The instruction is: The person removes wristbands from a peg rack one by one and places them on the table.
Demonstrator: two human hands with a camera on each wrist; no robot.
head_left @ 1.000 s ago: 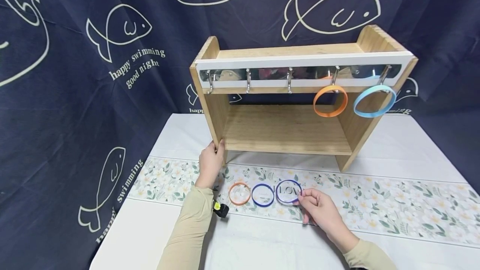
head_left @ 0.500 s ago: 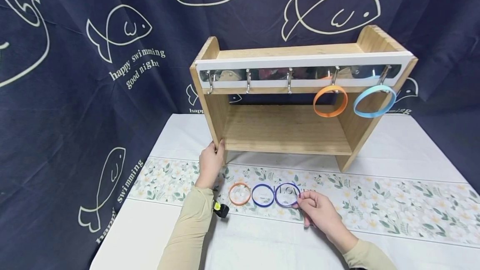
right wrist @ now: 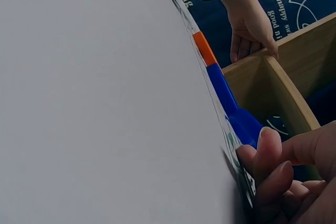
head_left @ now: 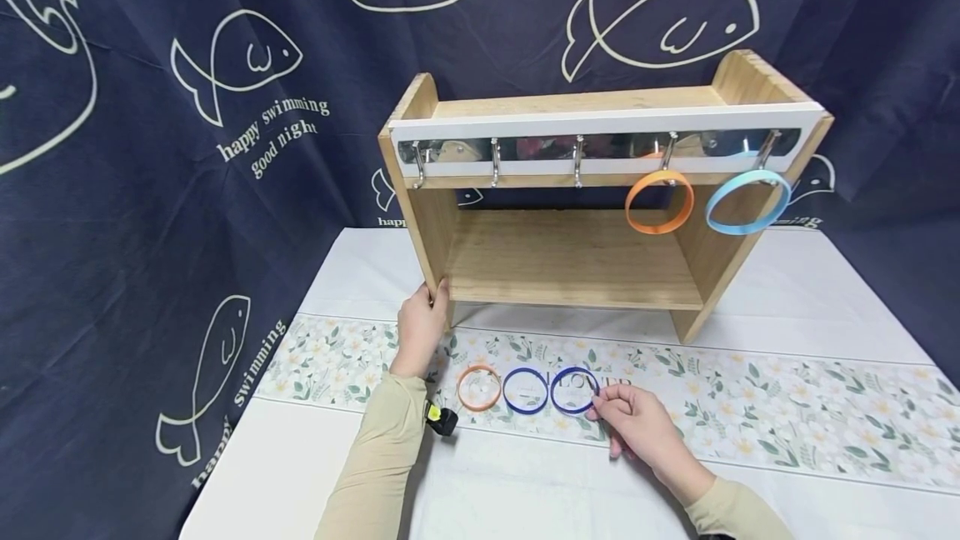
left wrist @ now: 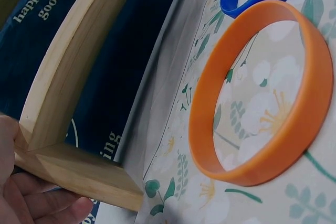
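My left hand [head_left: 420,325] grips the lower left side panel of the wooden shelf [head_left: 577,261], fingers round its edge. With thumb and fingertips my right hand [head_left: 641,423] pinches the right edge of a dark blue wristband [head_left: 574,369], tilted up in the right wrist view. Immediately left of it, a second blue wristband [head_left: 525,412] lies flat on the floral strip. An orange wristband [left wrist: 321,114] ends that row on the left. From two right-hand hooks of the shelf hang another orange wristband [head_left: 652,229] and a light blue wristband [head_left: 738,230].
The left three metal hooks [head_left: 578,161] on the shelf's front rail carry nothing. A white cloth with a floral strip [head_left: 825,415] covers the table. Behind the shelf hangs a dark blue fish-print curtain [head_left: 300,173]. A black wrist camera [head_left: 442,419] sits at my left wrist.
The right hand has brought the dark blue wristband slightly down and left, level with the row. My left hand has kept its grip on the shelf.
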